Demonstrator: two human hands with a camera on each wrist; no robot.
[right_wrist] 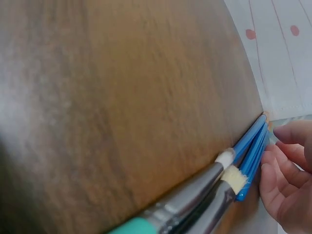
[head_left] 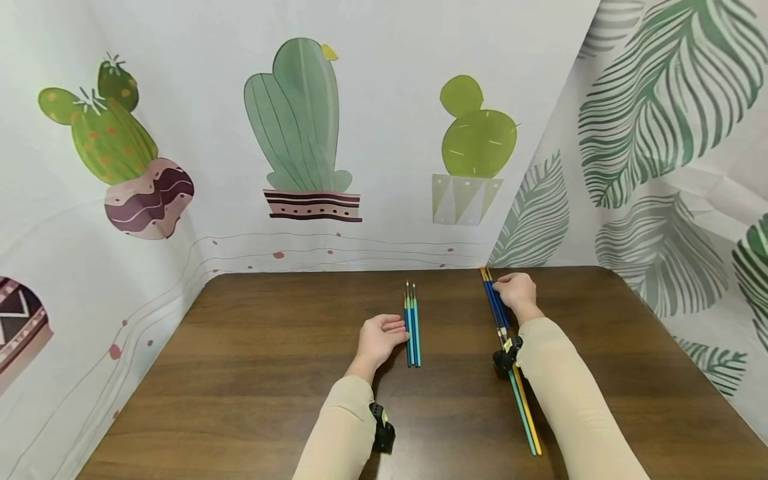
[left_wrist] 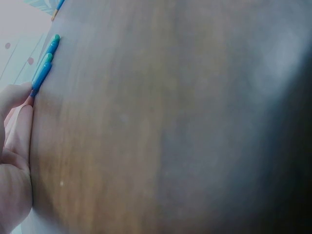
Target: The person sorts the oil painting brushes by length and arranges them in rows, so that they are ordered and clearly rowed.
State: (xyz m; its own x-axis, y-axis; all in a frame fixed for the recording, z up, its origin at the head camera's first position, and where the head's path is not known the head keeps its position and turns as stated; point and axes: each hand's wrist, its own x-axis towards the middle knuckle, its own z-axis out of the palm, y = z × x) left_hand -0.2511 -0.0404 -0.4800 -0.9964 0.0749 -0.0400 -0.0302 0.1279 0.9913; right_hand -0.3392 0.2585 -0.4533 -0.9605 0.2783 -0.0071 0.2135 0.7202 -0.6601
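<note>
In the head view my left hand reaches the left side of three slim paintbrushes with blue and turquoise handles, bristles pointing away from me. Its fingers look fairly straight and the thumb touches the nearest handle; the left wrist view shows the thumb against a blue handle. Farther right, my right hand lies beside blue-handled paintbrushes near the table's back edge. The right wrist view shows its fingertips at those handles, the thumb apart from them.
Two longer paintbrushes, one turquoise-handled and one yellow-handled, lie below the blue ones, partly under my right wrist. The brown wooden table ends at a white cloth printed with cacti, and a leaf-patterned cloth hangs on the right.
</note>
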